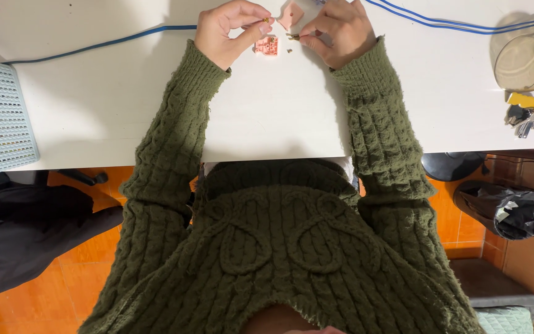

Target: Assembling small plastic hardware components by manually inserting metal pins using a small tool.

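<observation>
The left hand (227,31) pinches a tiny brass-coloured piece (266,20), perhaps a screw, between thumb and forefinger, the other fingers curled in. The right hand (336,29) is likewise nearly closed, its fingertips nipping a second small dark metal bit (293,37). Both hands rest on the white table (279,105), with the pink plastic part (267,46) as the landmark between them.

To my judgement, the work is fitting small hardware to that part, and it goes best with wrists planted on the table, the pieces kept low over the surface so a slip does not send them rolling, and one piece seated at a time.

The left hand's piece sits just above the pink part, near but apart from it. The right hand's bit lies just right of the part, at about its top edge. A second pink piece (292,13) lies above and right of the part. One loose speck (290,51) sits on the table just right of the part. A blue cable (112,42) runs off to the left of it; keys (529,111) lie far to the right.
</observation>
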